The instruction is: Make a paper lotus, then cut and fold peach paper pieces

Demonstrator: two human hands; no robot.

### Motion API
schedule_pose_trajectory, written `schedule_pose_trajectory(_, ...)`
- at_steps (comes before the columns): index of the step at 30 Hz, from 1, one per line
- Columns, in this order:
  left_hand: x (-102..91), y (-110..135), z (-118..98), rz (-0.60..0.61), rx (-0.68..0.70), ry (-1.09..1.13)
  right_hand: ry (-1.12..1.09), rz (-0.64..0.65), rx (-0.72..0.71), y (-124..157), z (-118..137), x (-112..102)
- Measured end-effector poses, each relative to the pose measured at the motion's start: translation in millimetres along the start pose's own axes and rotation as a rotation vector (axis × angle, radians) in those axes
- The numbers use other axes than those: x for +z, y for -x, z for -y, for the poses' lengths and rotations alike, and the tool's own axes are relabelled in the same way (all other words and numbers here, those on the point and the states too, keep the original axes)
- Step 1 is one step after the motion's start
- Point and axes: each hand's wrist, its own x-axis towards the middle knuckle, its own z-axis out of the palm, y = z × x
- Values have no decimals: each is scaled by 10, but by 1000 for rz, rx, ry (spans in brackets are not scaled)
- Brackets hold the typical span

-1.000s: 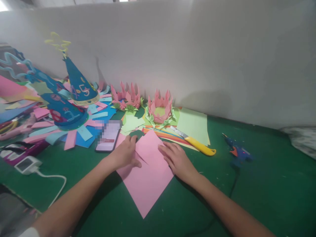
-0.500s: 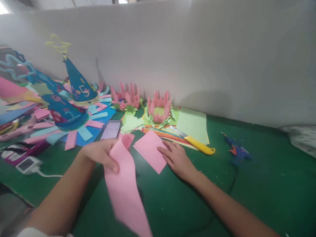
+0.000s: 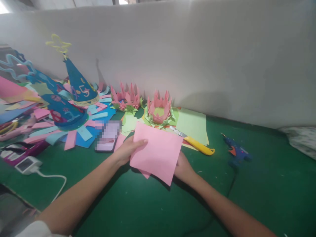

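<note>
Off the green tabletop [image 3: 247, 197], the pink sheet [image 3: 158, 151] has risen since a moment ago. The left hand [image 3: 128, 149] pinches its left edge and the right hand [image 3: 184, 168] closes beneath its lower right — an even, light grip should keep it uncreased.

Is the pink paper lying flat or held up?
Held up. The paper tilts above the table, gripped at its sides by the left hand and right hand.
</note>
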Motion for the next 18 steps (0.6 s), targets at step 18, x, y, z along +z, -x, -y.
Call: schedule_pose_trajectory(18,287,34,205,16,220,-118,-880,-61,453,3,24,-168)
